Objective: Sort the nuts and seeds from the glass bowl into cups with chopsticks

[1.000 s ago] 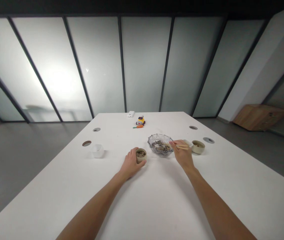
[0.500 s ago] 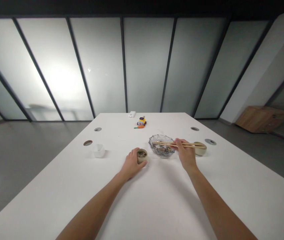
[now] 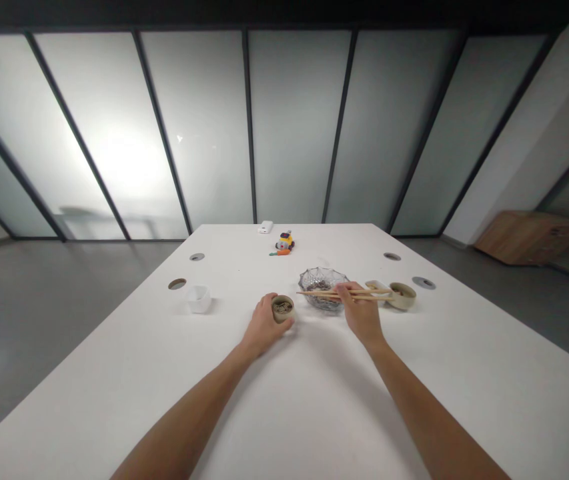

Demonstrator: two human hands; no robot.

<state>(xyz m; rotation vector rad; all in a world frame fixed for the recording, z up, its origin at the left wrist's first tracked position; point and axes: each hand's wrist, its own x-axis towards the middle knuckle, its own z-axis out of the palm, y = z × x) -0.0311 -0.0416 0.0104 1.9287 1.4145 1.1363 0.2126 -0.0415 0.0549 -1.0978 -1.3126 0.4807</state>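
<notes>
My left hand (image 3: 265, 325) is wrapped round the side of a small beige cup (image 3: 284, 318) on the table, which holds small brownish-grey pieces that look like seeds. In my right hand (image 3: 359, 315) is a pair of chopsticks (image 3: 317, 293), held across a clear faceted glass bowl (image 3: 321, 303). Their tips reach past the bowl's left rim, close to the cup. Dark pieces lie inside the glass bowl, partly hidden by the chopsticks and hand. I cannot make out anything between the tips.
A second beige cup (image 3: 403, 298) and a small white dish (image 3: 375, 286) with pale pieces stand to the right. On the left is a white container (image 3: 199, 299). Farther back are a toy car (image 3: 285, 241), a toy carrot (image 3: 280, 253) and a white box (image 3: 265, 227).
My right hand has moved left with the chopsticks, taking their tips from inside the glass bowl to beyond its left rim. The left hand stays on the cup.
</notes>
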